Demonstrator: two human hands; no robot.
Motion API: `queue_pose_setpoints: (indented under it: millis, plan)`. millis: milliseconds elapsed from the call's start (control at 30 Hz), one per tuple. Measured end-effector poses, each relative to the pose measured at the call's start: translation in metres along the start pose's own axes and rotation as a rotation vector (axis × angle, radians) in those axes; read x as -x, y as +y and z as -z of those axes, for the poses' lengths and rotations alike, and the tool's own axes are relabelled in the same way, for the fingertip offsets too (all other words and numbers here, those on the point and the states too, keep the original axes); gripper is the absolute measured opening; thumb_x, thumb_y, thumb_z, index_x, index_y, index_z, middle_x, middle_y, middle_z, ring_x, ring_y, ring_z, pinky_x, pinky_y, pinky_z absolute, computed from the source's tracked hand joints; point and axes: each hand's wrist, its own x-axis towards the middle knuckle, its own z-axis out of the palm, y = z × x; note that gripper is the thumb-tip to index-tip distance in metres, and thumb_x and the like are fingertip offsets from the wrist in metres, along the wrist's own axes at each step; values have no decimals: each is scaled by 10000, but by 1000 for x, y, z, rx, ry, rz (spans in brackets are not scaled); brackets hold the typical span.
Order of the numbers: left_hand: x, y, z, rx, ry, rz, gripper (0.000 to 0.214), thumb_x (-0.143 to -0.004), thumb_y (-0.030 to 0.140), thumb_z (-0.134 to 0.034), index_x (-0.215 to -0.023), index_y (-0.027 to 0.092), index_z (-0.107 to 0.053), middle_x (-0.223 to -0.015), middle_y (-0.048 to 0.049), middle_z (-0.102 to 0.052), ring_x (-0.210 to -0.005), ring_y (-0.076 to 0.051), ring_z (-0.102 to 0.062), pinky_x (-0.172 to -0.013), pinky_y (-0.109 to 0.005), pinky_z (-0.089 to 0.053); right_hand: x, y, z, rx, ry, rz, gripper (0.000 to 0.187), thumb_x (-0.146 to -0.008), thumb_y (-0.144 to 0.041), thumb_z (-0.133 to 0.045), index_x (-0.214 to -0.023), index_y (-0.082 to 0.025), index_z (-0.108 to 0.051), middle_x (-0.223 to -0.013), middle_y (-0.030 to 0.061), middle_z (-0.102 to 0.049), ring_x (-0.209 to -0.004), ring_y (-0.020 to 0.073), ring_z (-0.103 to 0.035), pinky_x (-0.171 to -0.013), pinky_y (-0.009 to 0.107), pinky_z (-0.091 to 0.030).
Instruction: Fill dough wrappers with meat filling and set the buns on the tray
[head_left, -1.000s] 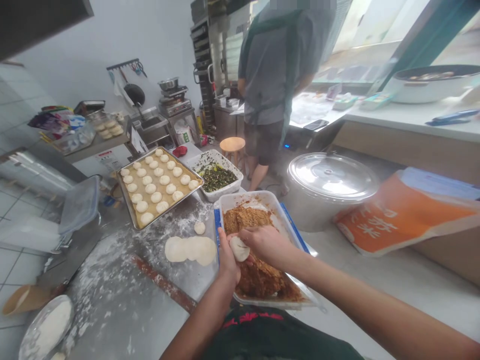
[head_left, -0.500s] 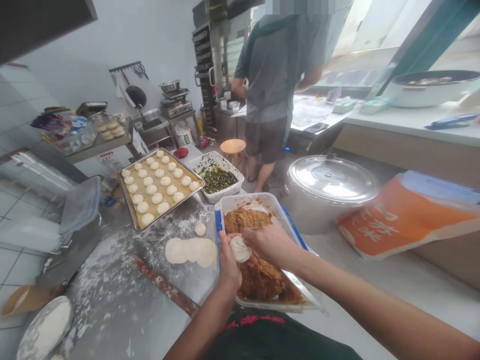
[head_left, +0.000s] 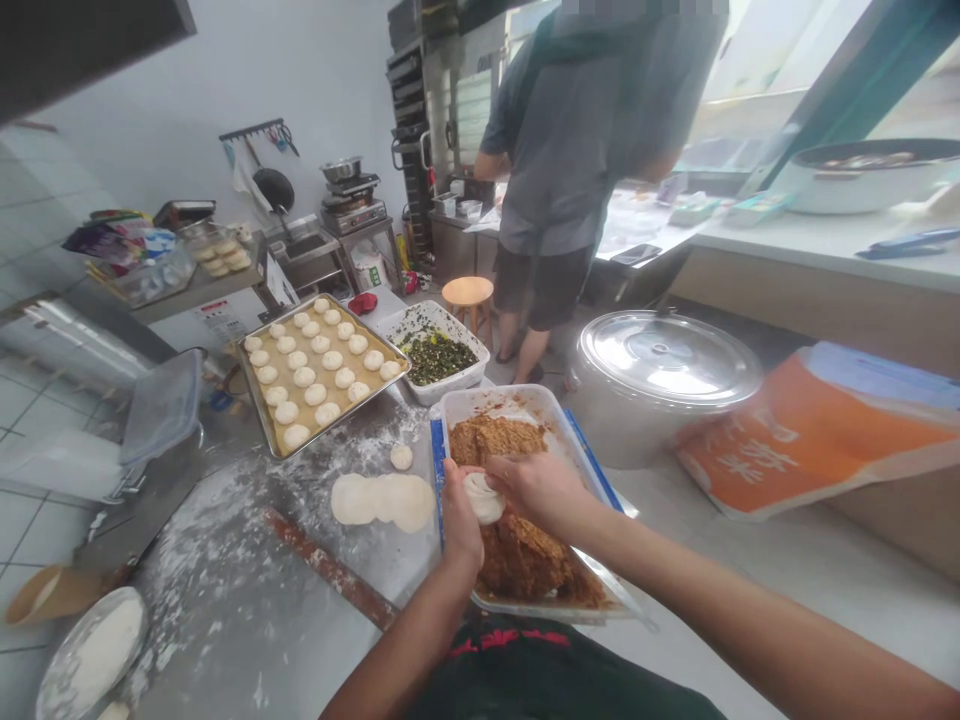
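- Holding one pleated bun (head_left: 484, 498) over the brown tub (head_left: 562, 450): left hand (head_left: 461, 515) cupped under and around, right hand (head_left: 536, 490) narrow, fingertips at the pleats.
- Brown tub at near edge of bench (head_left: 202, 635), brown filling (head_left: 517, 560) heaped inside.
- Just left of tub: overlapping dough rounds (head_left: 382, 500), flat; beyond, one small ball (head_left: 401, 457).
- Rolling pin (head_left: 330, 568) aslant toward near edge, partly behind left forearm.
- Flour (head_left: 180, 560) smeared thickly across left half of bench; flour bowl (head_left: 51, 680) at near left corner.
- At far edge, tray (head_left: 349, 408) with rows of white buns on brown paper; just beside, white tub (head_left: 457, 378) of chopped greens.
- Right of brown tub: lidded pot (head_left: 667, 360), then orange bag (head_left: 795, 450), tilted.
- Beyond far edge: round stool (head_left: 469, 291); co-worker (head_left: 566, 170), back turned, at window counter. Pan (head_left: 274, 188) hung on pale wall (head_left: 300, 60).
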Motion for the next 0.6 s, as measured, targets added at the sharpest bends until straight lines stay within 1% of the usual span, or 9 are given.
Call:
queue_pose_setpoints:
  millis: [100, 233, 333, 400, 467, 533, 600]
  plan:
    - [-2, -3, 0, 13, 8, 53, 581, -698, 719, -319, -590, 178, -502, -495, -19, -507, -498, -150, -547, -446, -260, -446, 2, -2, 2, -1, -29, 57, 124, -805, -197, -465, -753, -150, -567, -676, 32, -633, -583, 131, -559, -489, 253, -233]
    - [-3, 0, -1, 63, -20, 129, 611, -678, 747, -296, -575, 178, -495, -483, -23, -495, -537, -178, -582, -475, -287, -470, 2, -1, 5, 2, -68, 67, 72, -773, -170, -491, -759, -162, -561, -686, 29, -633, -601, 140, -566, -506, 252, -261]
    - [-4, 3, -1, 51, -28, 136, 639, -678, 755, -266, -578, 173, -510, -501, -41, -520, -538, -187, -591, -469, -294, -473, 3, 0, 5, -23, -83, 70, 88, -788, -177, -469, -765, -169, -554, -703, 32, -638, -631, 143, -577, -524, 244, -284]
    - [-4, 4, 0, 35, -36, 143, 646, -683, 755, -251, -570, 174, -512, -511, -55, -536, -546, -193, -597, -469, -295, -474, 3, 0, 4, -34, -71, 63, 98, -797, -184, -458, -758, -168, -547, -707, 34, -638, -638, 144, -581, -532, 243, -289]
    - [-4, 6, 0, 14, -51, 159, 658, -684, 757, -235, -566, 174, -516, -513, -67, -545, -553, -202, -604, -470, -297, -475, 4, -1, 3, -43, -37, 31, 101, -801, -199, -453, -824, -162, -544, -696, 35, -634, -625, 150, -580, -527, 242, -291]
    - [-3, 11, -1, -19, -65, 188, 674, -678, 763, -225, -570, 170, -524, -508, -77, -549, -554, -212, -609, -463, -298, -472, 3, -1, 2, -60, -7, -9, 171, -801, -208, -449, -940, -153, -532, -672, 31, -629, -606, 155, -575, -521, 238, -297]
    - [-1, 17, -1, -35, -93, 214, 685, -670, 769, -230, -610, 162, -544, -517, -81, -559, -545, -214, -610, -452, -297, -469, 1, 0, 3, -99, -4, -9, 192, -808, -198, -431, -960, -159, -541, -663, 27, -627, -596, 150, -571, -524, 233, -308]
